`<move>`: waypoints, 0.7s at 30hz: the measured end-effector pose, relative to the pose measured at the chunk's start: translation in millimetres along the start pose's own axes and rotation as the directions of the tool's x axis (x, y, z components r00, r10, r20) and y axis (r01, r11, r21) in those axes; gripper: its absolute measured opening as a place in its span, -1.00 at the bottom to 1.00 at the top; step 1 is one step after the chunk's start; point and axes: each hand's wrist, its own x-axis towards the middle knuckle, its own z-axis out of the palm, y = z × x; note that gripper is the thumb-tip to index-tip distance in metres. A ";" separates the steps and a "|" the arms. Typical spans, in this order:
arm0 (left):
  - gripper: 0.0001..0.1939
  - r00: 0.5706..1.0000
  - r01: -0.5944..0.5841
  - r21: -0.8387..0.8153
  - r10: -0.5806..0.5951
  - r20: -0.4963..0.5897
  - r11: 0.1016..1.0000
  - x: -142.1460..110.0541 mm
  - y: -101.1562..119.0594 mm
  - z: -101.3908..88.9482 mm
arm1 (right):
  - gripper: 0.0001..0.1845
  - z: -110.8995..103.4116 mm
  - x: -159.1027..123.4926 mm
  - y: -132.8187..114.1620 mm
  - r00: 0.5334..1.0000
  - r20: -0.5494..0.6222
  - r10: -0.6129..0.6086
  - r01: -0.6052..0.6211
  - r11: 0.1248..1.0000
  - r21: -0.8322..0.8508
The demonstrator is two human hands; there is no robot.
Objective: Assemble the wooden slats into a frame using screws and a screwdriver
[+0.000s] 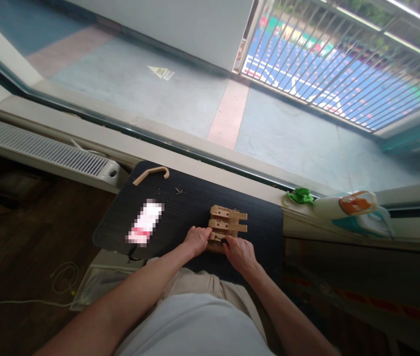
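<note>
A small wooden piece [228, 215], made of several light slats with dark holes on a rough brown block, lies on a dark tabletop [188, 207]. My left hand [197, 240] is closed on its near left corner, fingers pressed against the end of the nearest slat. My right hand [241, 251] is closed around a small dark-handled tool [225, 241], whose tip points left onto that same slat. Most of the tool is hidden by my fingers, so its exact kind does not show.
A curved wooden hook [151, 172] lies at the tabletop's far left, with small metal bits [179, 191] near it. A pixelated phone-like object [145, 222] rests on the left. Along the windowsill stand a green bundle [301, 196] and a white bottle [326, 207]. A radiator [47, 148] runs left.
</note>
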 end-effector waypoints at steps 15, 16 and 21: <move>-0.77 1.000 -0.003 -0.009 0.003 0.018 1.000 -0.2 -0.3 -1.0 | -0.77 -9.4 8.0 -8.3 0.999 0.006 -0.043 0.044 0.998 -0.053; -0.77 1.000 -0.007 -0.009 0.008 0.015 1.000 -0.1 -0.5 -0.5 | -0.78 -10.9 9.0 -8.1 0.998 0.010 -0.066 0.066 0.995 -0.077; -0.76 1.000 -0.017 -0.012 0.017 -0.007 1.000 0.2 -1.4 2.3 | -0.70 -17.7 14.9 -8.6 0.988 0.050 -0.145 0.151 0.972 -0.179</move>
